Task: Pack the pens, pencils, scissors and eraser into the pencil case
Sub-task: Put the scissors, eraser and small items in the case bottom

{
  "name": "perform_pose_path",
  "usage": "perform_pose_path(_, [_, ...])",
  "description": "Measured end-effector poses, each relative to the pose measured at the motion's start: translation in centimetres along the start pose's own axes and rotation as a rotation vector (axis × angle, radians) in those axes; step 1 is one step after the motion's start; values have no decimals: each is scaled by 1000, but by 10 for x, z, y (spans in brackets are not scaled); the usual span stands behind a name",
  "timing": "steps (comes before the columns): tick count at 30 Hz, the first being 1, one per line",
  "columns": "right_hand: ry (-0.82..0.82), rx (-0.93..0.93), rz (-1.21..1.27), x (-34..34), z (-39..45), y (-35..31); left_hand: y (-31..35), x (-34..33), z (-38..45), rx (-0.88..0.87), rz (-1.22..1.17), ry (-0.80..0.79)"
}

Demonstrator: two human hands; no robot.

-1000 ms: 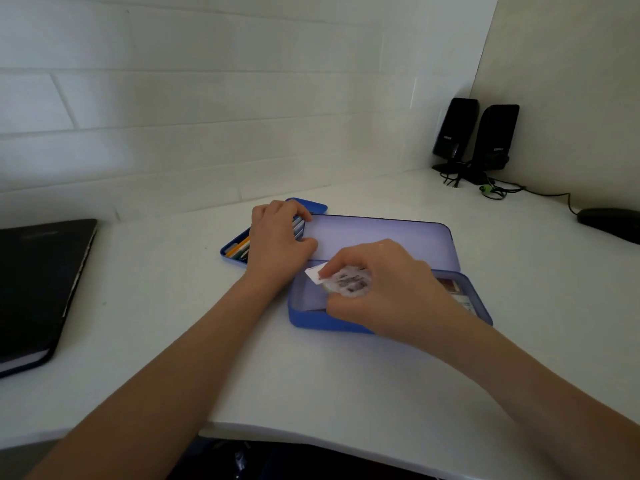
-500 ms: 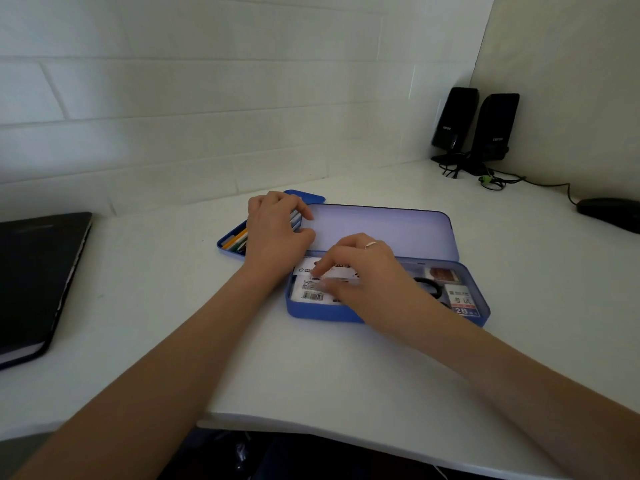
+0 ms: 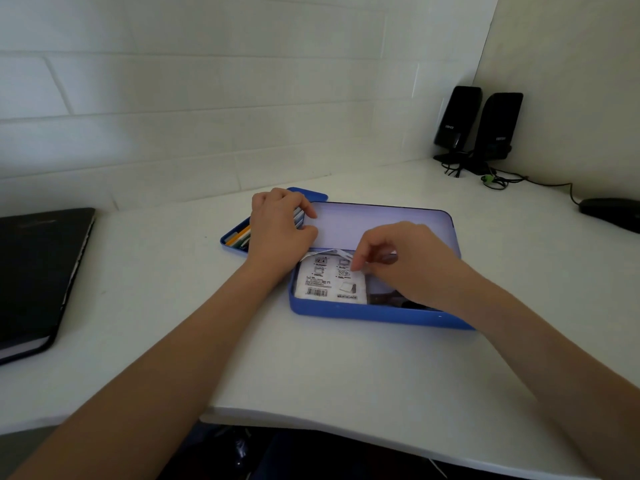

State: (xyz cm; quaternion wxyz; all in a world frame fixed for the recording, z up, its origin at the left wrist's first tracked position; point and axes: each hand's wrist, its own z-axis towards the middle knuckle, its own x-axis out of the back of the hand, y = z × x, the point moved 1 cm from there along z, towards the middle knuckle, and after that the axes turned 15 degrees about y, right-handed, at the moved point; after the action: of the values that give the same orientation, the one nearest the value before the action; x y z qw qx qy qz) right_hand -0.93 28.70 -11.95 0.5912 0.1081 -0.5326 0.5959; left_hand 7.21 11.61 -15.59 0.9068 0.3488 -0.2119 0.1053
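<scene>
- Head view: a blue pencil case [image 3: 363, 311] lies open on the white surface [image 3: 311, 368], its pale lid [image 3: 381, 226] tipped back toward 12 o'clock.
- In the left end of the case lies a white printed packet [image 3: 329, 282] with a barcode, flat against the 9 o'clock wall.
- The right hand [image 3: 405, 261] hovers over the middle of the case, its fingers curled, thumb and forefinger pinching the packet's right edge.
- Dark items lie in the case at 3 o'clock of the packet, mostly hidden under the right hand; I cannot tell what they are.
- The left hand [image 3: 280, 230] rests at 10 o'clock of the case, its fingers curled round the left edge of the lid.
- Under that hand sits a second blue tray [image 3: 235, 240] holding pens and pencils [image 3: 239, 237], orange, yellow and white ends showing at 9 o'clock of the hand.
- A closed black laptop [image 3: 38, 271] lies at the far 9 o'clock edge of the surface.
- Two black speakers [image 3: 481, 126] stand in the corner at 1 o'clock, cables [image 3: 495, 178] trailing from them.
- A black mouse [image 3: 613, 213] sits at 3 o'clock, near the edge of the view.
</scene>
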Motion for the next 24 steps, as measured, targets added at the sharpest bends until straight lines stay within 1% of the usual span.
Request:
perform_pose_path(4, [-194,-63,121,20,1,2,2,2,0,15,-34,-42])
perform_pose_path(5, [-192,-60,145,24,2,3,4,4,0,27,-59,-43])
perform_pose_path(8, [-80,-59,170,29,8,12,9,10,0,49,-155,-56])
perform_pose_path(11, [-69,-102,110,25,8,16,18,12,-5,-53,-161,-149])
perform_pose_path(13, [-126,-141,60,20,7,18,23,11,-9,-153,-130,-199])
perform_pose_path(15, [-176,-133,40,19,6,17,26,11,-11,-210,-112,-266])
perform_pose_path(17, [-203,-128,18,24,6,18,27,12,-13,-226,-109,-365])
perform_pose_path(20, [-257,-128,-53,29,4,20,30,15,-14,-188,-157,-511])
perform_pose_path(22, [-317,-103,-80,27,2,20,30,14,-13,-194,-194,-535])
perform_pose_path(24, [-340,-80,-102,27,1,20,31,13,-14,-192,-239,-573])
